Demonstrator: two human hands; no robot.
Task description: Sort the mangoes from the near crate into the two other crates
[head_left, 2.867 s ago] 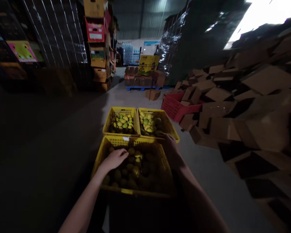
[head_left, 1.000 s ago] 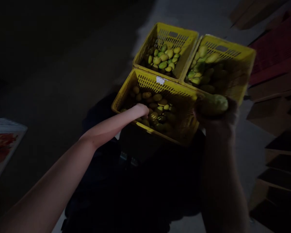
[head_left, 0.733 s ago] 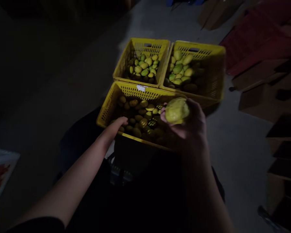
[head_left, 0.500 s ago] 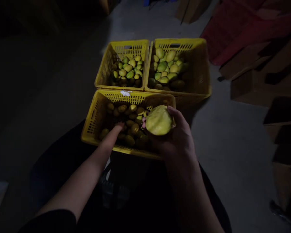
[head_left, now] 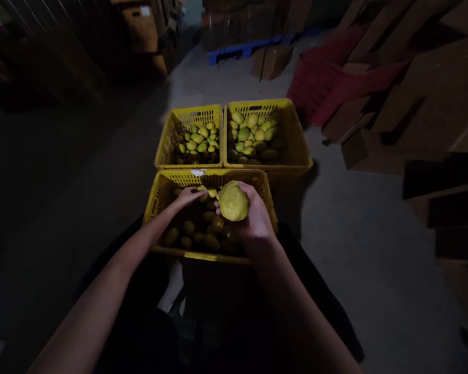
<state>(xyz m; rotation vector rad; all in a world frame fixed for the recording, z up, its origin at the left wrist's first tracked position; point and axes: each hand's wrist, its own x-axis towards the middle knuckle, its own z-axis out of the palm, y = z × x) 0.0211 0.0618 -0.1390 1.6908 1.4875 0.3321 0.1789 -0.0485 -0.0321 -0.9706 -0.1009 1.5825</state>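
My right hand (head_left: 255, 213) is wrapped round a large, lumpy yellow-green lemon (head_left: 234, 201), held above the right side of the front yellow crate (head_left: 212, 254). Over the back of this same crate, my left hand (head_left: 189, 196) is closed, palm down, on a smaller yellow lemon (head_left: 202, 188); its fingers partly hide the fruit. The fingertips lie just left of the big lemon. Several lemons (head_left: 211, 242) lie in shadow at the bottom of the front crate.
Behind stand two more yellow crates, the left one (head_left: 161, 140) with small lemons, the right one (head_left: 296, 137) with bigger ones. A red crate (head_left: 315, 83) and cardboard boxes (head_left: 378, 150) lie to the right. A blue pallet (head_left: 249, 48) is farther back.
My left hand has come up from among the lemons towards the crate's back, with a small lemon in it. My right hand keeps its large lemon. The view has tilted up.
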